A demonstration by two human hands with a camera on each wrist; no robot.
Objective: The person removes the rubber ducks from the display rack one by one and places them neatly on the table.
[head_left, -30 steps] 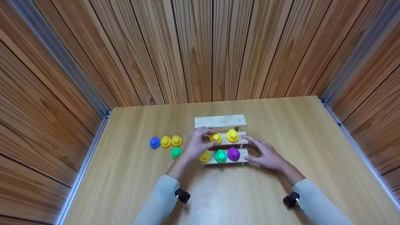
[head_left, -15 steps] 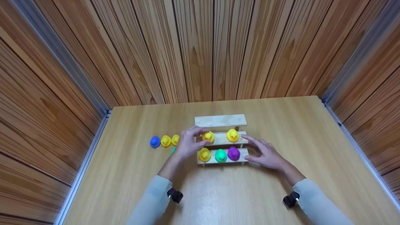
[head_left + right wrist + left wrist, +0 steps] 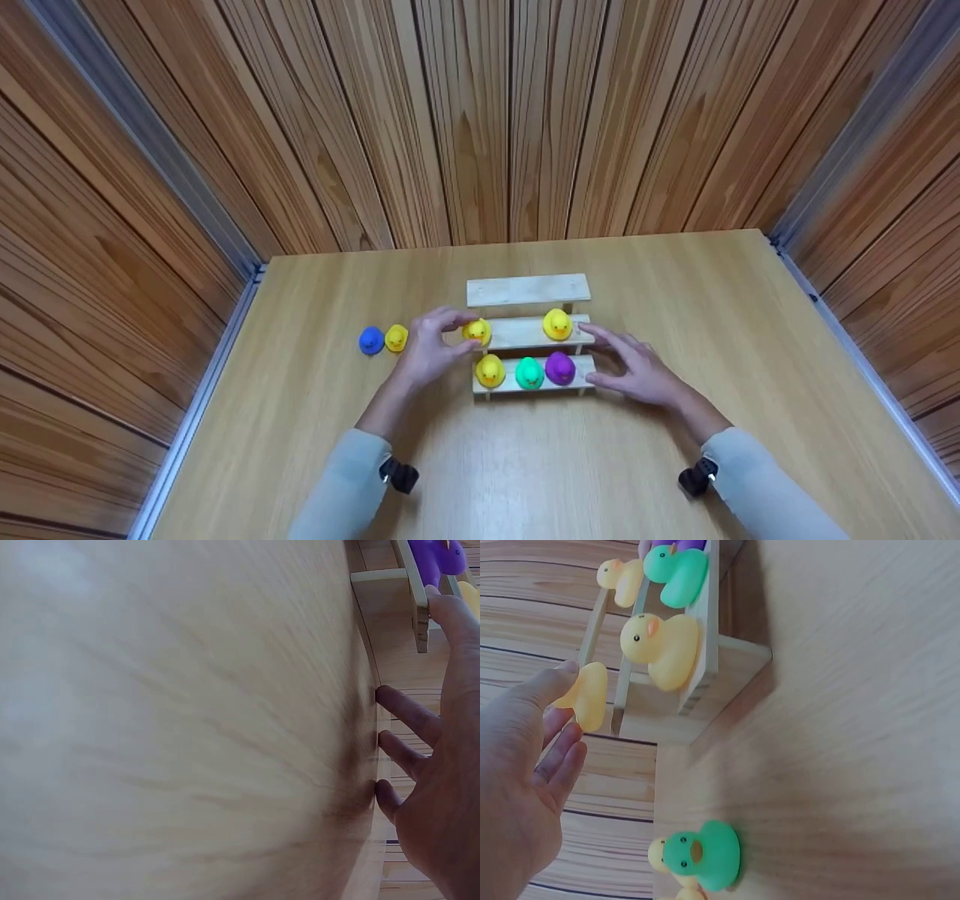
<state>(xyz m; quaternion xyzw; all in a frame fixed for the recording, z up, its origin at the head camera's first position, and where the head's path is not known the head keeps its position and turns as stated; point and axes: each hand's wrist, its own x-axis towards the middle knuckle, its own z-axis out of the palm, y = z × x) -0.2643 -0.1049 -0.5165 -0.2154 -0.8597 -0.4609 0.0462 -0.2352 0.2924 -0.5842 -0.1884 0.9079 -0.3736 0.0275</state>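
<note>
Left to right: we have 1 blue duck [image 3: 371, 341] on the table, then 1 yellow duck [image 3: 396, 338] just beside it. 1 table green duck [image 3: 714, 855] shows only in our left wrist view, yellow behind it partly hidden, so we can't count that part.

Left hand [image 3: 430, 351] pinches 1 held yellow duck [image 3: 477, 331] between thumb and fingers, at the left end of the middle plank [image 3: 517, 333]; we can't tell if its base touches.

Stand: 3 stepped planks. Front plank [image 3: 510, 385] carries 3: front yellow duck [image 3: 490, 371], front green duck [image 3: 529, 373], purple duck [image 3: 560, 368]. 1 rear yellow duck [image 3: 557, 325] sits toward the middle plank's right end.

Right hand [image 3: 636, 376] is at the stand's right end, holding no duck, fingers spread, thumb at the front plank. We count at least 8 ducks.

Ducks: smooth, rounded, dot eyes. Stand: pale wood, flat rectangles, top plank [image 3: 529, 289] included. 2 pale sleeves [image 3: 341, 480], 1 small black device [image 3: 399, 475] per cuff.

Tabletop [image 3: 495, 472]: light wood grain, some glare. 3 plank-patterned walls [image 3: 480, 120], dark seams, grey corner posts [image 3: 172, 157].
</note>
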